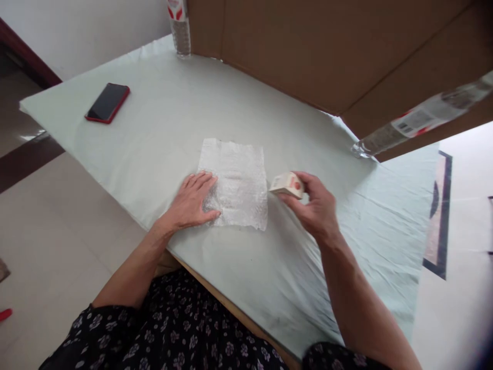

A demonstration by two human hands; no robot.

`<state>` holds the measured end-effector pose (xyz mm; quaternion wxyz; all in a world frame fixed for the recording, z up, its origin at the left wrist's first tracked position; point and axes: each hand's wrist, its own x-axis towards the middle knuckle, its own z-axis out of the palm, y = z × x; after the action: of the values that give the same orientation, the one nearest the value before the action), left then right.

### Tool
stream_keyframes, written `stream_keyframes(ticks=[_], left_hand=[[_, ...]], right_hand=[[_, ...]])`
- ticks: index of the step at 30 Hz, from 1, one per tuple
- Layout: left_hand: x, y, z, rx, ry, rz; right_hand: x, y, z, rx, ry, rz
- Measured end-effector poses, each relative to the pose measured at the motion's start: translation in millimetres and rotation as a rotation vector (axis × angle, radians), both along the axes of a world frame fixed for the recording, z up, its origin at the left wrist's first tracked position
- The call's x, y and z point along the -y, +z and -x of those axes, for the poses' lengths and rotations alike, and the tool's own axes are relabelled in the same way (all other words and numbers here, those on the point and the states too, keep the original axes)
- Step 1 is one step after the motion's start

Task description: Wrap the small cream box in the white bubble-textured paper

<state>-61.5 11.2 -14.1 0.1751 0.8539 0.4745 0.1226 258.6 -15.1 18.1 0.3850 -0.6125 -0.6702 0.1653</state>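
Observation:
A square sheet of bubble wrap [241, 180] lies flat on the cloth-covered table. My left hand [194, 203] rests on its left edge, fingers spread and holding nothing. To the right of the sheet, my right hand [314, 203] grips a small cream-coloured box [285, 185] with red print between thumb and fingers. The box is tilted and close to the sheet's right edge; whether it touches the table I cannot tell. Part of it is hidden by my fingers.
A phone in a red case [108, 103] lies at the far left of the pale green tablecloth [162, 123]. Along the back stands a large cardboard panel [292, 46], with a water bottle [180, 33] at its left end and another bottle [419, 118] at its right.

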Motion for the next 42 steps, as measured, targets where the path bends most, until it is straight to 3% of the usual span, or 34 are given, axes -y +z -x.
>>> stream_keyframes(ticks=[4,8,12,25,29,33,35,39,42], left_hand=[[0.7,-2.3,-1.4,0.002,0.014,-0.011],[1.5,-3.8,-1.8,0.014,0.005,-0.03],[2.1,-3.5,-1.9,0.017,0.012,-0.027],[2.8,-2.3,-3.1,0.023,0.009,-0.022],[0.5,-4.5,0.3,0.086,0.01,-0.034],[8.7,2.5,12.1,0.226,0.023,-0.047],[19.6,8.5,16.8,0.249,0.014,-0.074],[43.6,16.4,12.4,0.175,-0.045,-0.116],[51.1,17.2,-1.3,0.107,-0.063,-0.119]], right_hand=[[-20.2,4.0,47.8,0.01,0.29,-0.017],[-39.7,-20.3,73.5,0.041,0.397,0.013],[-44.4,-40.3,80.1,0.114,0.486,0.021],[-41.5,-54.8,76.2,0.046,0.433,0.02],[-39.7,-42.2,70.6,0.084,0.491,0.013],[-11.5,-12.8,57.6,0.15,0.475,-0.079],[8.8,-3.9,53.2,0.239,0.538,-0.098],[34.3,-12.2,58.1,0.499,0.549,-0.111],[30.7,-23.8,67.3,0.531,0.472,-0.169]])
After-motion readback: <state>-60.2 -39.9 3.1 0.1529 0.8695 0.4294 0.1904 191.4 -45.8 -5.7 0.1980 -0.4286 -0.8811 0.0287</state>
